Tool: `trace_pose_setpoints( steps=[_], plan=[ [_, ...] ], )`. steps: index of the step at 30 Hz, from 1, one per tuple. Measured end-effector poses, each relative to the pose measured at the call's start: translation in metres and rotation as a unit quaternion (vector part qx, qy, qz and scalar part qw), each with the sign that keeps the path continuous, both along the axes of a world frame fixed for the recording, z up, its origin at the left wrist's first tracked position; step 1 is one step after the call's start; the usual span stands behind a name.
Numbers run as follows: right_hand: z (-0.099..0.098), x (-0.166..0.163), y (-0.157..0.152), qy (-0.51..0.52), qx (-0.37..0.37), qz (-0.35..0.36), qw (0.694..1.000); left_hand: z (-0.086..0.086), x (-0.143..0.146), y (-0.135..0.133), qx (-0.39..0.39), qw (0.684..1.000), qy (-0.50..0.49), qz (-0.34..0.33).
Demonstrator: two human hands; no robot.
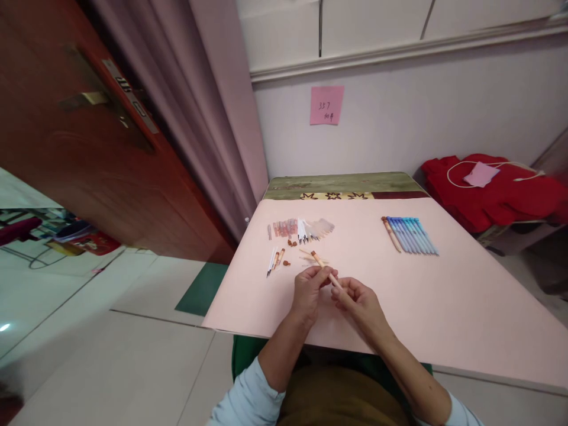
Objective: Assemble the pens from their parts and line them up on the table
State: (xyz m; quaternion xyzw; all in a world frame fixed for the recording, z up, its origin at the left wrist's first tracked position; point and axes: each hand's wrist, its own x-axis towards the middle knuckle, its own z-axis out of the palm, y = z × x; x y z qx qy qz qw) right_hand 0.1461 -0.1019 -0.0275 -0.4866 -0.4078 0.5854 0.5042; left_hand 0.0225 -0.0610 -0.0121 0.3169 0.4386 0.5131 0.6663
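Head view: what's with the layout on that pink tabletop (pixel 448 307)?

Looks deliberate tbh. Row of blue pens (pixel 410 235) lies side by side over on the right, probably so they don't mix with the loose stuff on the left.

And the hands?

Left hand (pixel 309 288) and right hand (pixel 362 303) are both pinched tight on one pale pen (pixel 316 258), right one lower down. It's over the near-middle, tilted, brown end pointing away. My guess: two grips stop it slipping.

Smaller bits?

White refills (pixel 302 229) bunched past the hands, dark tips nearest the person, maybe for easy grabbing. Tiny brown pieces (pixel 291 243) beside them, can't tell what.
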Motion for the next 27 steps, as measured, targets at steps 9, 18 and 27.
trace_pose_setpoints(
  steps=[9,18,27],
  plan=[
    [-0.007,0.014,-0.001,-0.034,-0.017,-0.056,0.998,0.014,-0.075,0.039,0.272,0.822,0.496,0.068],
    [-0.007,0.010,0.000,-0.028,-0.029,-0.051,0.998,-0.011,-0.095,0.050,0.240,0.665,0.707,0.006],
    [-0.011,0.010,0.000,-0.061,-0.024,-0.047,0.997,0.000,-0.084,0.053,0.248,0.816,0.516,0.078]
  ],
)
